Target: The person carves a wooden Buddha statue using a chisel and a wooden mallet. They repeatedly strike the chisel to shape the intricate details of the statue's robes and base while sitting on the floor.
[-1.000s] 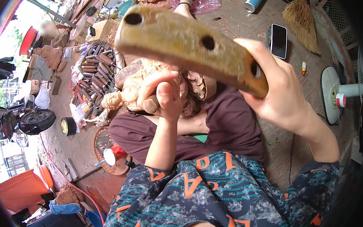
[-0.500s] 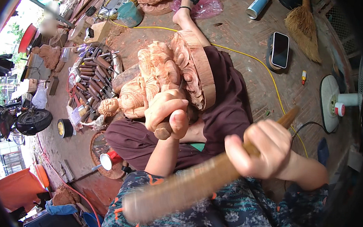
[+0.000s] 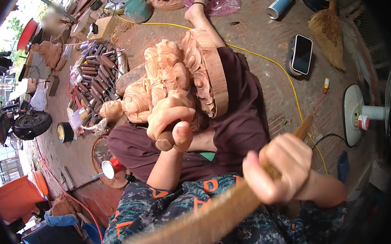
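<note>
A carved wooden statue of a robed figure lies on its side across my lap. Its head points left and its round carved base rests against my leg. Against the carving, my left hand is wrapped round a carving chisel's wooden handle, whose butt end faces me. The chisel's blade is hidden behind the fingers. Farther right, my right hand grips a long wooden mallet. Its thick end, smeared by motion, reaches down to the lower edge, apart from the chisel.
Several wooden-handled carving tools lie in a heap left of the statue. A red and white mug stands near my knee. A yellow cord crosses the floor. To the right are a phone, a broom and a fan.
The mallet's thick end has swung lower, toward the bottom edge. My left hand still holds the chisel at the statue. The whole view has shifted slightly.
</note>
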Action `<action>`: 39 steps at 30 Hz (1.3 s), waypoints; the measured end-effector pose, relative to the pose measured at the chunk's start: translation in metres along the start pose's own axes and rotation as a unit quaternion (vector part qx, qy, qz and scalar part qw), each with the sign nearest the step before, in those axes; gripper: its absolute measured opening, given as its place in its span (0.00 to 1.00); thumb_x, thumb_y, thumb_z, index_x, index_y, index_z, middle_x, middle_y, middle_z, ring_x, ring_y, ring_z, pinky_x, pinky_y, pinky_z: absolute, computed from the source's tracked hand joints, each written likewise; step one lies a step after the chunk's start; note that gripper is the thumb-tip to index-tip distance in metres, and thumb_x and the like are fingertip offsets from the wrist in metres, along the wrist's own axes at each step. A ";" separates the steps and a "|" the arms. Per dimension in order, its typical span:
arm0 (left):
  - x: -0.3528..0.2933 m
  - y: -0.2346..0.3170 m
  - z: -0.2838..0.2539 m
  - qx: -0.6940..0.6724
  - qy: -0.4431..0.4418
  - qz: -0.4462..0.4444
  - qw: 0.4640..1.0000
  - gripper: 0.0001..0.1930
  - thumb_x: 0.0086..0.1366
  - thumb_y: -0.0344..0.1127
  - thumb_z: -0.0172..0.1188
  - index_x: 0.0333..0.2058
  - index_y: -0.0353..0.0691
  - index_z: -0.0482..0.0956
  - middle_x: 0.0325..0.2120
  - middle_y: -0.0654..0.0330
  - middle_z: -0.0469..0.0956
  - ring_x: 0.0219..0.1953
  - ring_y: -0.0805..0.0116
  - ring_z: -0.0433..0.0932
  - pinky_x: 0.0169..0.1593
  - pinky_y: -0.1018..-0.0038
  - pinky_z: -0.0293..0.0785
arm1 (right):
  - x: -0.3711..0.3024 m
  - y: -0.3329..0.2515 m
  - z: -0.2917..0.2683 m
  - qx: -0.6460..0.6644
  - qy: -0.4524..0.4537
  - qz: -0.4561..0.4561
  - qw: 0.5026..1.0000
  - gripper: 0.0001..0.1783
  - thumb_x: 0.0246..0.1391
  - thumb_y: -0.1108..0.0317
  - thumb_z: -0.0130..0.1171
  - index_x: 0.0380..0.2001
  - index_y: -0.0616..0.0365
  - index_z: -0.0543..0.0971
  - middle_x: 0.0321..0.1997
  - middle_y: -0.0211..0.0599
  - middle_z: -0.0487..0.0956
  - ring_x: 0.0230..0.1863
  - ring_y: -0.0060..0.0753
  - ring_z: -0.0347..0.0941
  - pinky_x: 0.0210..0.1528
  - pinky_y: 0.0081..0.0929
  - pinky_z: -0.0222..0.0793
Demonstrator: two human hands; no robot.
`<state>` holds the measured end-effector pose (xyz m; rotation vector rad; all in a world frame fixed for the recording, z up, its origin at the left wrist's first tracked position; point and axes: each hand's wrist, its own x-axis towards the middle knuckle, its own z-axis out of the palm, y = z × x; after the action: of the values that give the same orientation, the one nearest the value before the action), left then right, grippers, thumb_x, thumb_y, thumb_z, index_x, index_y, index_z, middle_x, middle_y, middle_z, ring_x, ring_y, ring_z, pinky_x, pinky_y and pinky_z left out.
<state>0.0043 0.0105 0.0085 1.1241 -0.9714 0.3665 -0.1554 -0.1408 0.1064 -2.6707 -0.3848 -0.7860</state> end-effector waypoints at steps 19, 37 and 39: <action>0.008 0.003 -0.004 -0.041 0.042 -0.062 0.996 0.17 0.61 0.41 0.56 0.25 0.29 0.76 0.13 0.57 0.71 0.14 0.67 0.69 0.21 0.74 0.66 | 0.009 -0.017 0.008 0.104 0.038 0.015 0.994 0.16 0.43 0.78 0.57 0.38 0.50 0.75 0.16 0.24 0.59 0.14 0.21 0.58 0.13 0.20 0.53; 0.016 0.034 -0.026 -0.242 0.069 -0.174 0.952 0.11 0.68 0.38 0.45 0.31 0.37 0.69 0.12 0.69 0.60 0.13 0.79 0.56 0.17 0.77 0.53 | -0.035 0.006 0.024 0.145 -0.112 0.195 0.963 0.30 0.28 0.74 0.69 0.42 0.57 0.72 0.30 0.40 0.75 0.30 0.47 0.75 0.30 0.37 0.70; 0.024 0.040 -0.031 -0.185 0.122 -0.176 0.959 0.08 0.68 0.35 0.44 0.41 0.38 0.66 0.11 0.70 0.55 0.11 0.80 0.54 0.16 0.81 0.51 | -0.044 -0.002 0.037 0.216 -0.107 0.261 0.935 0.29 0.30 0.76 0.68 0.42 0.58 0.72 0.32 0.42 0.76 0.32 0.50 0.76 0.32 0.37 0.72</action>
<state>0.0050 0.0502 0.0479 0.8613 -0.5756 0.0273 -0.1742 -0.1315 0.0529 -2.2754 0.1030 -0.2144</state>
